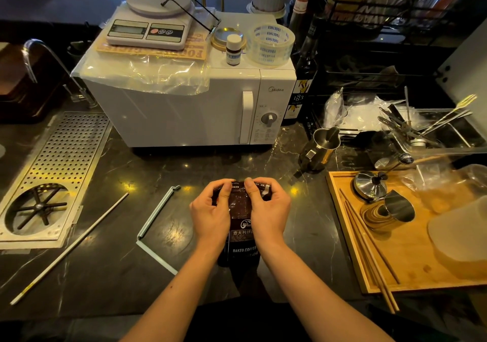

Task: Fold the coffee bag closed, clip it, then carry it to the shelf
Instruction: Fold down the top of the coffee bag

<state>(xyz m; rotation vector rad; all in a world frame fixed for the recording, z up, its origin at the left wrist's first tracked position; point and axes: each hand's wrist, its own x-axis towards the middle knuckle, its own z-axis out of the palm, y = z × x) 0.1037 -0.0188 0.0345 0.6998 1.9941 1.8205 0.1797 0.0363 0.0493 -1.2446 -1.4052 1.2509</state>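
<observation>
A dark coffee bag (242,225) with white lettering lies flat on the black marble counter (168,173), its top end pointing away from me. My left hand (210,210) pinches the bag's top left corner, thumb on top. My right hand (267,208) pinches the top right corner the same way, and the top edge is bent over under my thumbs. A pale blue bag clip (155,225) lies hinged open in a V on the counter, just left of my left hand, apart from the bag.
A white microwave (189,104) stands behind the bag, with a scale, a tape roll and a small bottle on top. A perforated metal drain tray (60,162) and a long white stick (71,247) lie left. On the right are a steel pitcher (320,148) and a wooden tray (411,262) with chopsticks.
</observation>
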